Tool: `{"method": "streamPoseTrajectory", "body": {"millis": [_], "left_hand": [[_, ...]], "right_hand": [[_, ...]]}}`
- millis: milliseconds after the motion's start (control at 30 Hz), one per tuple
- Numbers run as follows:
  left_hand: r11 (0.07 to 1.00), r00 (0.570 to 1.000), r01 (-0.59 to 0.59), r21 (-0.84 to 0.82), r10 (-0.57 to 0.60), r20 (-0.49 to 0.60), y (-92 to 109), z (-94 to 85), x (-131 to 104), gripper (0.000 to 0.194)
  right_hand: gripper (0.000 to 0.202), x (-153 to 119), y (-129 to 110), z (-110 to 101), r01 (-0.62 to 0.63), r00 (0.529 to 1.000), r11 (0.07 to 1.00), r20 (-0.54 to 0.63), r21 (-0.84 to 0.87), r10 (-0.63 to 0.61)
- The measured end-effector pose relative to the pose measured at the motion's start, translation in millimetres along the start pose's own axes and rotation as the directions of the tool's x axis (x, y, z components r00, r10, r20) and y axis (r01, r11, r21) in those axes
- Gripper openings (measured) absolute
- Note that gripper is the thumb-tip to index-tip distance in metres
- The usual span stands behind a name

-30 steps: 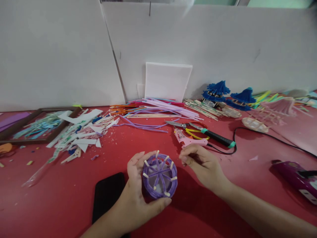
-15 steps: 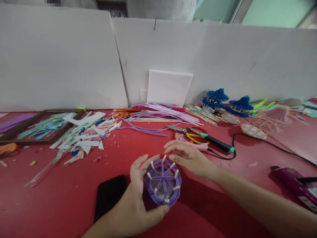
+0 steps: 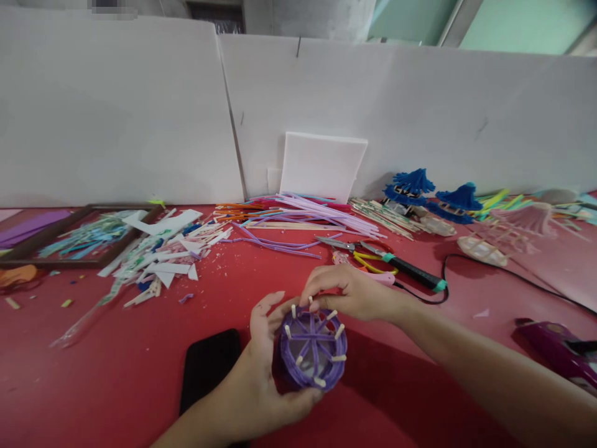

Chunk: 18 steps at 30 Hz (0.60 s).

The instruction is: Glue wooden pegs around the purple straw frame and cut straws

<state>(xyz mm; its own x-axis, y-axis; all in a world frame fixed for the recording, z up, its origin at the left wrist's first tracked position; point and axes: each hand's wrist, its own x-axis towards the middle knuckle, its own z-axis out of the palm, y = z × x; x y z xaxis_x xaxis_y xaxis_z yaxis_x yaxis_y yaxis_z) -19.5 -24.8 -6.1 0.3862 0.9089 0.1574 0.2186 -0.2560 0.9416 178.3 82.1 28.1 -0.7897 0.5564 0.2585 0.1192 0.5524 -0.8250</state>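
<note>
A small round basket-like piece point(image 3: 285, 358) wound in purple fuzzy stems has purple spokes crossing its open-looking middle. Several pale wooden pegs point(image 3: 339, 331) stick up around its rim. My left hand point(image 3: 261, 367) wraps the piece from the left, thumb at the near side and fingers behind. At the far rim, my right hand point(image 3: 345, 289) has its thumb and forefinger closed around one peg point(image 3: 310, 300). Its other fingers are curled above. The underside of the piece is hidden.
Behind lie purple stems point(image 3: 321, 214), with pliers point(image 3: 410, 270) and a pink corded tool point(image 3: 380, 277) nearer. A black phone point(image 3: 209, 367) lies left of the piece. Paper and stick scraps point(image 3: 172, 249), a brown frame point(image 3: 84, 264), blue-roofed models point(image 3: 454, 202) and a purple power strip point(image 3: 550, 345) surround the area.
My right hand has moved left and down onto the far rim, its fingers closing around a peg. My left hand still holds the purple piece, which is slightly tilted. The view has shifted a little.
</note>
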Motion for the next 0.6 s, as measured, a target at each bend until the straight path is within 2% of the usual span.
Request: {"method": "streamPoseTrajectory", "body": {"millis": [133,233,300,367,400,500,600], "left_hand": [[1.0,1.0,-0.006,0.008,0.006,0.0,-1,-0.4,2,0.093],[1.0,1.0,0.002,0.003,-0.002,-0.004,-1,-0.5,3,0.092],[1.0,1.0,0.006,0.015,-0.006,-0.001,-2,-0.1,2,0.092],[0.999,1.0,-0.005,0.034,0.005,-0.011,-2,0.6,2,0.092],[0.999,1.0,-0.013,0.052,0.014,-0.017,-2,1.0,1,0.092],[0.992,0.999,-0.033,0.124,0.037,-0.037,-5,1.7,-1,0.094],[0.98,0.998,-0.023,0.197,0.034,-0.049,-8,1.0,-1,0.096]], "right_hand": [[0.01,2,0,3,-0.019,1.0,0.999,-0.023,-0.034,0.019],[0.009,-1,3,8,-0.054,0.996,0.998,-0.077,0.013,0.055],[0.019,-8,5,4,-0.077,0.993,0.993,-0.081,0.088,0.084],[0.041,-21,8,-8,-0.103,0.991,0.986,-0.067,0.133,0.112],[0.048,-30,10,-16,-0.117,0.988,0.989,-0.093,0.086,0.125],[0.042,-58,23,-39,-0.272,0.946,0.933,-0.243,-0.237,0.214],[0.058,-81,45,-45,-0.352,0.93,0.698,-0.316,-0.624,0.186]]}}
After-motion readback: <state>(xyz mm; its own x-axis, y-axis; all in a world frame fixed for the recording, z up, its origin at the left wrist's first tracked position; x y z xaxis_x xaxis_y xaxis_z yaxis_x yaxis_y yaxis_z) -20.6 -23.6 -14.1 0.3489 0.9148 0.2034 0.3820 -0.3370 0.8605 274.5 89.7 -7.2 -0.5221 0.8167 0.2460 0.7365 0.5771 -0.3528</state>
